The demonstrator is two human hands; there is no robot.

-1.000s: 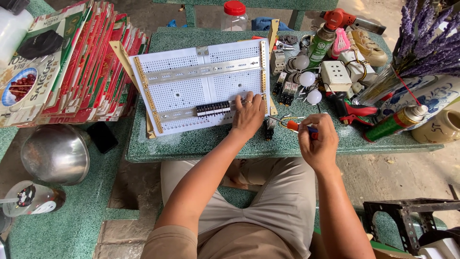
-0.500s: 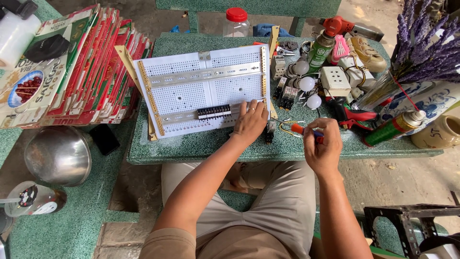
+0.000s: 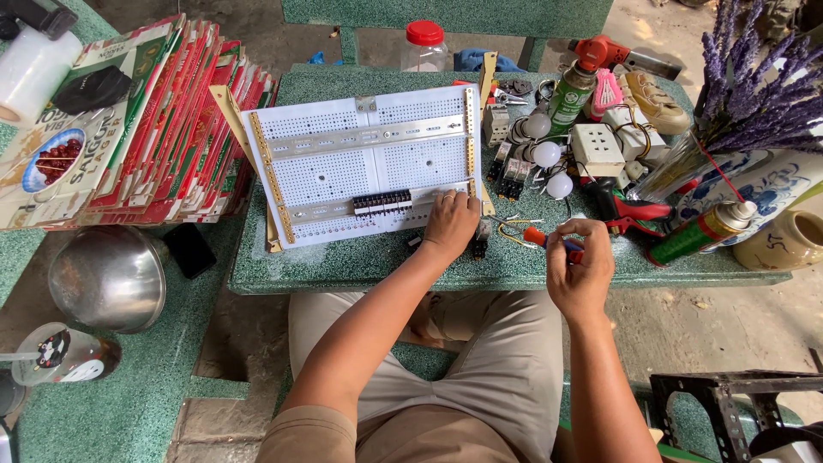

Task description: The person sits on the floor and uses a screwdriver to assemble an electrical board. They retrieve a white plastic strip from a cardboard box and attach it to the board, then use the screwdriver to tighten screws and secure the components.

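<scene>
Gripping a screwdriver (image 3: 549, 241), right hand (image 3: 581, 273) closed.

My left hand (image 3: 450, 225) rests flat on the lower right corner of the white perforated mounting panel (image 3: 364, 163), fingertips just beside the row of black terminal blocks (image 3: 382, 202) clipped along its lower rail. My right hand (image 3: 579, 273) closes its grip around a small screwdriver with an orange and blue handle (image 3: 549, 241), held over the front edge of the green speckled stone worktop (image 3: 514, 270). White round bulbs (image 3: 547, 154) and a white square socket box (image 3: 597, 150) lie to the right of the panel.
</scene>
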